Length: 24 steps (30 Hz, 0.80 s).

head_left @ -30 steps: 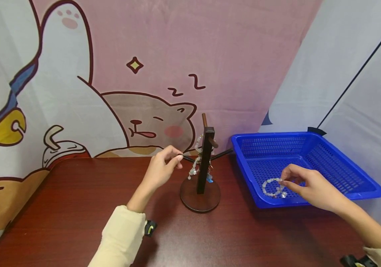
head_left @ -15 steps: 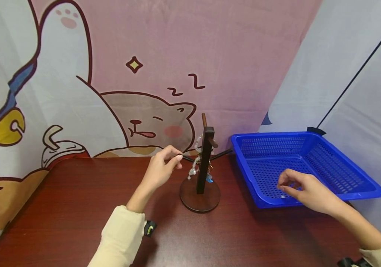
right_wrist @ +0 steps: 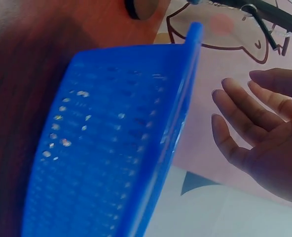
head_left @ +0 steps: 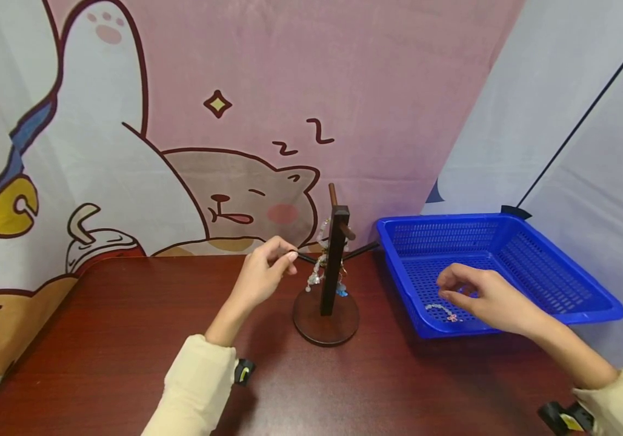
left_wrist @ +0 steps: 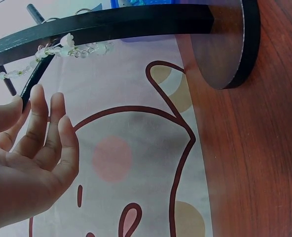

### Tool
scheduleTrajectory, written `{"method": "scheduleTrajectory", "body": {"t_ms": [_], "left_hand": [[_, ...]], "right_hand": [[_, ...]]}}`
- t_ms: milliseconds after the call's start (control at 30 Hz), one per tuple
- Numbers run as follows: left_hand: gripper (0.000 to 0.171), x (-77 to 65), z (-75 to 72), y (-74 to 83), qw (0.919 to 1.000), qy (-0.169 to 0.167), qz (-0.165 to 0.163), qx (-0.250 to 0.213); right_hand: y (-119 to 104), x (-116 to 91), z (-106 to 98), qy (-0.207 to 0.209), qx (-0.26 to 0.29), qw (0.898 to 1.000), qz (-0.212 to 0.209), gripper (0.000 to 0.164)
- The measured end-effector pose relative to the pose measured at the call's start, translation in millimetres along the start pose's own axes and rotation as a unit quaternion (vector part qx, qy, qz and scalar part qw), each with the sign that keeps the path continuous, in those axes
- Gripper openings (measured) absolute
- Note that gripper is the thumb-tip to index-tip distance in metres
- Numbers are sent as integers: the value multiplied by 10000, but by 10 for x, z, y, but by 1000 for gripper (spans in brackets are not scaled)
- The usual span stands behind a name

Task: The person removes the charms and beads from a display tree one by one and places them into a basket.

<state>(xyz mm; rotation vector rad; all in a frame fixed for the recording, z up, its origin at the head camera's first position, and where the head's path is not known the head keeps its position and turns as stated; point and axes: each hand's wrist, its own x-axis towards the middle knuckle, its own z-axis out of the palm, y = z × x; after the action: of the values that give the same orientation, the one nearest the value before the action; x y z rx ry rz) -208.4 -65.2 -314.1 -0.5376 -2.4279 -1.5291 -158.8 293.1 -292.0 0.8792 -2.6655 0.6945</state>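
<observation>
A dark wooden jewellery stand (head_left: 336, 266) with a round base stands upright on the table, and beaded bracelets (head_left: 316, 277) hang from its pegs. My left hand (head_left: 259, 275) pinches the end of a left-side peg (left_wrist: 36, 79) between thumb and forefinger. Just behind those fingertips, a pale beaded bracelet (left_wrist: 67, 49) with a white flower charm shows in the left wrist view. My right hand (head_left: 488, 300) hovers over the near part of the blue basket (head_left: 409, 290), fingers loosely bent and holding nothing. Below its fingertips a clear beaded bracelet (head_left: 452, 317) with a pink flower charm lies in the basket.
The reddish-brown wooden table (head_left: 126, 339) reaches back to a cloth backdrop (head_left: 399, 109) printed with a sleeping cartoon bear. The basket stands right of the stand, with a peg (head_left: 363, 251) pointing toward its rim.
The right hand has let go of the bracelet, which has dropped into the basket. That hand has then shifted slightly left. The left hand keeps its pinch on the peg.
</observation>
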Motion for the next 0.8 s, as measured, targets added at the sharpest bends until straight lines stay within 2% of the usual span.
{"method": "scheduleTrajectory", "body": {"t_ms": [333,567,800], "left_hand": [[6,0,-10,12,10000,-35,-34,-28],[6,1,-10,15,10000,-33,-38,-17],[6,4,-5,-1,10000,-44,-16,-10]], "right_hand": [[-182,210,-3,-133,160,9997,-100,20],[-299,341,50,-348,376,9987,-54,14],[-390,460,149,-364,498,9978,-242,15]]}}
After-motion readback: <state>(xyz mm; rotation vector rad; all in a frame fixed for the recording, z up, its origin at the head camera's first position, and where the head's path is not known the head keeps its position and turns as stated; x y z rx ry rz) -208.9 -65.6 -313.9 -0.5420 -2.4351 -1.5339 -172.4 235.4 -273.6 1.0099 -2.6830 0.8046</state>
